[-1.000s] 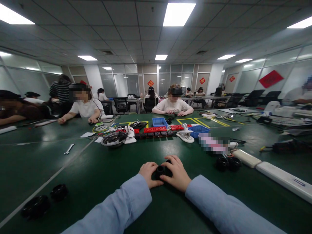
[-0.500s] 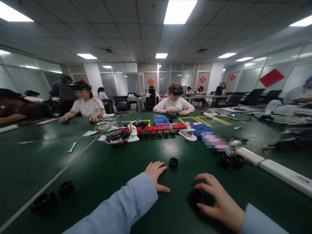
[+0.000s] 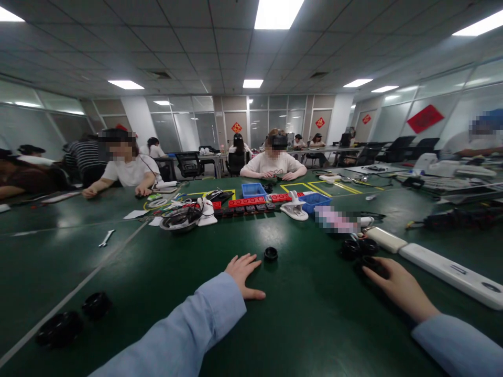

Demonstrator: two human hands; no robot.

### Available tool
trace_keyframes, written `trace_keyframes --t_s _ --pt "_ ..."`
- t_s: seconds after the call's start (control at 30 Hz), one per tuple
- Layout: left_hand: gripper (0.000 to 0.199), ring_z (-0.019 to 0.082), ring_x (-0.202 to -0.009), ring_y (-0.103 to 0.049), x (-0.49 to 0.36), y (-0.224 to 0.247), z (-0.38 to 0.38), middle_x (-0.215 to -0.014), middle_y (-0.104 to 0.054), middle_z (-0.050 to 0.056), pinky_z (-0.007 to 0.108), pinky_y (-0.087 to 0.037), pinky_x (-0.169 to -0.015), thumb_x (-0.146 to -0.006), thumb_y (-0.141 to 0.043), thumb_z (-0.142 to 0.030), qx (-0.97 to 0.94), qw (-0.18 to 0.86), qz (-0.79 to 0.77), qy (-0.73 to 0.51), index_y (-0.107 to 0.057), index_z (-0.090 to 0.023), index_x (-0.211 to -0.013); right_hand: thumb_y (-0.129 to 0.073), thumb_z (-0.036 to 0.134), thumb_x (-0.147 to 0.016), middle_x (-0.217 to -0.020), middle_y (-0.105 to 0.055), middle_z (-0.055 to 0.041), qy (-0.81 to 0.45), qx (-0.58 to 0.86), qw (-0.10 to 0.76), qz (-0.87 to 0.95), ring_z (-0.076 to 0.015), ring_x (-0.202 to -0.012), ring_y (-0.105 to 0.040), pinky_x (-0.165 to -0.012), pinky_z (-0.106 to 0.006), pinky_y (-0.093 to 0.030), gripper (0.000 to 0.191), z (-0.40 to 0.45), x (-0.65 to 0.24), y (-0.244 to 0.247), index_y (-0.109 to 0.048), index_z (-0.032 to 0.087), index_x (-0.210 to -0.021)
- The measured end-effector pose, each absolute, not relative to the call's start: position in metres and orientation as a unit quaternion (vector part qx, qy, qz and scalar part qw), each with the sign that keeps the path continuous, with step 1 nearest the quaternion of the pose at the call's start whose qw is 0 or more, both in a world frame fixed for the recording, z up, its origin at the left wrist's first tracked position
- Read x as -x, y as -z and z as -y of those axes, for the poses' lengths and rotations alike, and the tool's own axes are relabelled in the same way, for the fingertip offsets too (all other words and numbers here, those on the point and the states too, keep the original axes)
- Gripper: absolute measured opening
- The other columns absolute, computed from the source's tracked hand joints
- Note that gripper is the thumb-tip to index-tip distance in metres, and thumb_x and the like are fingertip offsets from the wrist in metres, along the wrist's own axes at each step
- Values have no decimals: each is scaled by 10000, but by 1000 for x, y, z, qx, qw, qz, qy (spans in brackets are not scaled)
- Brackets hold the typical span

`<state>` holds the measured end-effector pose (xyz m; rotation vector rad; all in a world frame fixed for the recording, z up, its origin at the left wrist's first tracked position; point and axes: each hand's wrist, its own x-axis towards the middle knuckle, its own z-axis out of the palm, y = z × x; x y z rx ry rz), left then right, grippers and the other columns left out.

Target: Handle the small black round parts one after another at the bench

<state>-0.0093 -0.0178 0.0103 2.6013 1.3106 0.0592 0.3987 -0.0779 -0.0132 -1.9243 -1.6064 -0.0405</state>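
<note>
My left hand (image 3: 244, 275) lies on the green table (image 3: 298, 314) with its fingers spread, holding nothing. Just beyond its fingertips sits a small black ring-shaped part (image 3: 271, 254), apart from the hand. At the right, my right hand (image 3: 396, 283) is closed around another black ring-shaped part (image 3: 373, 266), its fingers partly hidden behind it. Directly behind that one stand two similar black parts (image 3: 349, 248), close together. A larger black ring-shaped part (image 3: 58, 329) and a smaller one (image 3: 96, 305) rest at the near left.
An open-ended wrench (image 3: 106, 238) lies at the left. Across the middle run red and black blocks (image 3: 251, 203), blue bins (image 3: 316, 200), a white clip (image 3: 295, 208) and a cable tangle (image 3: 181, 217). A long white case (image 3: 451, 275) borders the right. A person (image 3: 273, 165) sits opposite.
My right hand has carried a black ring-shaped part forward and right, to beside the two others. My left hand has stayed spread on the table. The view has turned slightly right.
</note>
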Motion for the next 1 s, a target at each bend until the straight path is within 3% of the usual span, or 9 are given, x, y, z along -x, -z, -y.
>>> trace_keyframes --t_s 0.23,0.4,0.5,0.67,0.8,1.0 --pt "882 258 -1270 -195 9 -12 18 -1383 -252 55 487 -146 -1026 -569 -497 -688 -888 109 -447 -12 -298 -224 -1292 -505 548 -651 -908 -598 -122 -25 732 325 598 -263 -819 -569 -707 -388 -470 544 75 -398 9 -554 112 -972" --pt "899 262 -1270 -193 9 -10 17 -1382 -254 60 496 -139 -1023 -559 -484 -710 -889 115 -443 -20 -299 -223 -1292 -416 534 -725 -955 -555 -147 88 703 353 610 -287 -869 -542 -743 -403 -458 506 91 -374 -4 -519 118 -995" --pt "895 262 -1268 -198 9 -9 17 -1380 -262 53 497 -134 -1025 -554 -492 -707 -888 119 -444 -26 -306 -229 -1288 -451 484 -739 -994 -540 -114 142 615 317 708 -274 -946 -507 -819 -435 -420 409 103 -331 -10 -523 161 -980" --pt "891 265 -1268 -196 11 -9 18 -1379 -263 63 505 -131 -1022 -560 -489 -709 -889 122 -439 -38 -307 -227 -1287 -490 354 -755 -1054 -522 -99 91 519 240 815 -237 -983 -484 -853 -408 -400 334 91 -235 -13 -515 188 -1044" --pt "891 275 -1262 -210 12 -9 20 -1369 -281 83 520 -138 -1016 -568 -469 -722 -897 123 -420 -60 -317 -213 -1282 -544 344 -704 -1125 -491 -119 71 506 250 822 -270 -1054 -428 -902 -445 -352 458 51 -176 -12 -470 167 -1120" --pt "846 263 -1257 -229 12 -5 17 -1360 -301 89 500 -147 -1025 -614 -483 -671 -890 128 -431 -77 -312 -183 -1283 -496 247 -711 -1150 -480 -117 31 515 254 818 -262 -1084 -402 -911 -416 -357 387 21 -145 -11 -490 164 -1089"
